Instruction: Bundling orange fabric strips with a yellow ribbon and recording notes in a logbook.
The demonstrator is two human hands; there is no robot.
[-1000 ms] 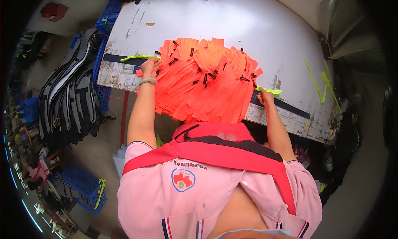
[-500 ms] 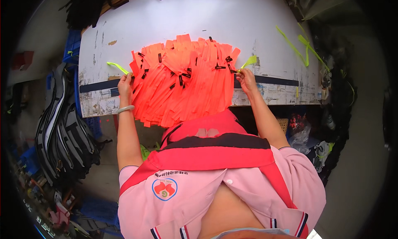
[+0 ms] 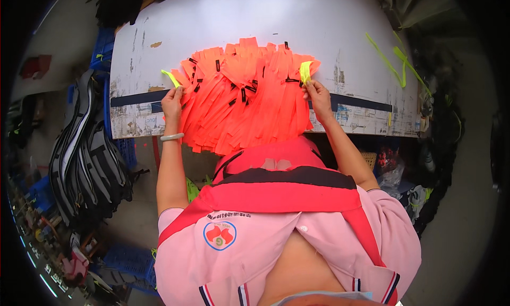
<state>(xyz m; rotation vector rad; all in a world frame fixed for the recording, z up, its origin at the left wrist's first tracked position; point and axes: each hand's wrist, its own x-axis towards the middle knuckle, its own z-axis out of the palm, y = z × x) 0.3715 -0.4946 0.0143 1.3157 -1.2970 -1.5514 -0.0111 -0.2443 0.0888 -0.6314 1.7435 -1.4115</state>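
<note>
A heap of bright orange fabric strips point(image 3: 255, 104) with small black tabs lies across the near edge of the table, its lower ends hanging over. At the heap's left side my left hand point(image 3: 172, 104) is closed, pinching a yellow-green strip end point(image 3: 171, 77) that points up and left. My right hand point(image 3: 319, 98) is closed at the right side on another yellow-green strip end point(image 3: 305, 71), which stands up against the orange strips. Whether both ends belong to one strip passing beneath the heap is hidden.
The white table point(image 3: 239, 19) has a worn front edge with a dark band point(image 3: 366, 103). Loose yellow-green strips point(image 3: 401, 67) lie at its right. Grey and black strap-like pieces point(image 3: 87, 157) hang at the left, near blue crates point(image 3: 103, 51). Black material point(image 3: 119, 6) sits at the far left corner.
My right hand has come inward against the heap, and its strip end has swung from pointing right to standing up. The left strip end is now shorter and steeper. The view has shifted slightly.
</note>
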